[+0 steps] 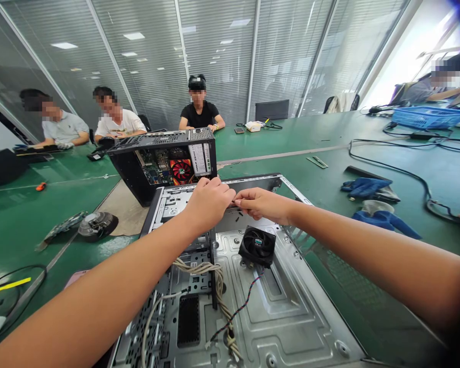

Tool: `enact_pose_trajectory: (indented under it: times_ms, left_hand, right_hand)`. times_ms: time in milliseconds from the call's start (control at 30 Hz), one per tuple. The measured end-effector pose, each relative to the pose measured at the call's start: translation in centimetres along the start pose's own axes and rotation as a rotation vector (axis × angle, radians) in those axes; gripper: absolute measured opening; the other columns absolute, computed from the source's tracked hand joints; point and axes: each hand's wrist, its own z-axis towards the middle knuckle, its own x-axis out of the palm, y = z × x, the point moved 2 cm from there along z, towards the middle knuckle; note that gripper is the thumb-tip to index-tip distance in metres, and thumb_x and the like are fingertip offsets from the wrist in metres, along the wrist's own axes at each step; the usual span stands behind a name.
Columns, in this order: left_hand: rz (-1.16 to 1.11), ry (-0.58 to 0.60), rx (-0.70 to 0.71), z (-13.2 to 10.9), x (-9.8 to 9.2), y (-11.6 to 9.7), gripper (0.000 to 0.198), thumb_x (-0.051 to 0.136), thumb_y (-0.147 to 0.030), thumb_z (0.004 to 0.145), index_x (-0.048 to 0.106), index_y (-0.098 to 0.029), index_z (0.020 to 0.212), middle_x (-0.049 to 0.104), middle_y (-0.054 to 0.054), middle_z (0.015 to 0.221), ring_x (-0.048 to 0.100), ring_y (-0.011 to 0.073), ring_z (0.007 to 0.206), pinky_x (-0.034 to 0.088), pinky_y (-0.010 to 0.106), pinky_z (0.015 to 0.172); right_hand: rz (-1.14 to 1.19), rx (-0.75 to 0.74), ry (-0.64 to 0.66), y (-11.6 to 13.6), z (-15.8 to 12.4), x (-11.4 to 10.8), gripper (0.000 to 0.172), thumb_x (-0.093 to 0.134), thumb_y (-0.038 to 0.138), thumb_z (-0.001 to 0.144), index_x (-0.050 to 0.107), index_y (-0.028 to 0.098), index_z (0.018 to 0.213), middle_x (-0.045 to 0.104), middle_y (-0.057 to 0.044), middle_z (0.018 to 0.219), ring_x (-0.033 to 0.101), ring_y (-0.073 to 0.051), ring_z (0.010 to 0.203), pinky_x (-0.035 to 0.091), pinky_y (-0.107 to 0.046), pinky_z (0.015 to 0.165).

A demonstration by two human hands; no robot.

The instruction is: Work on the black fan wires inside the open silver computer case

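Observation:
An opened metal computer case (310, 312) lies on its side before me. My left hand (210, 197) is closed near its far edge, fingers curled down. Right beside it, my right hand (256, 202) is closed in a pinch, its fingertips almost meeting those of the left. Whatever they hold between them is too small and covered to make out. Inside the case, below my hands, a black cooling fan (257, 246) rests tilted, with a thin twisted wire (249, 296) running from it. A bundle of twisted beige cables (220, 286) crosses the case floor.
Beyond the case stands another open computer tower (128, 174) with a red fan. A round heatsink cooler (98, 226) lies to the left, blue gloves (368, 189) to the right. A blue basket (425, 118) and black cables are farther right. Several people sit around the green table (291, 145).

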Motion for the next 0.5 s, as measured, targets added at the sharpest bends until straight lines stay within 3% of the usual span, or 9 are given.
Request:
enact_pose_trajectory:
  times_ms: [267, 500]
  left_hand:
    - [0.0, 0.017, -0.02, -0.03, -0.06, -0.02, 0.012, 0.051, -0.02, 0.091, 0.059, -0.017, 0.082, 0.067, 0.006, 0.084, 0.054, 0.0238, 0.088, 0.028, 0.036, 0.07]
    - [-0.021, 0.065, -0.018, -0.06, -0.12, -0.05, 0.011, 0.052, -0.021, 0.091, 0.058, -0.017, 0.083, 0.067, 0.006, 0.084, 0.053, 0.0231, 0.089, 0.028, 0.036, 0.072]
  right_hand:
    - [0.046, 0.01, -0.015, -0.3, 0.29, -0.22, 0.02, 0.056, 0.033, 0.086, 0.052, 0.019, 0.072, 0.047, 0.002, 0.065, 0.03, -0.008, 0.048, 0.019, -0.027, 0.048]
    - [-0.129, -0.055, -0.006, -0.38, 0.4, -0.34, 0.017, 0.06, 0.032, 0.081, 0.057, 0.018, 0.072, 0.054, 0.001, 0.07, 0.035, -0.009, 0.055, 0.026, -0.026, 0.051]
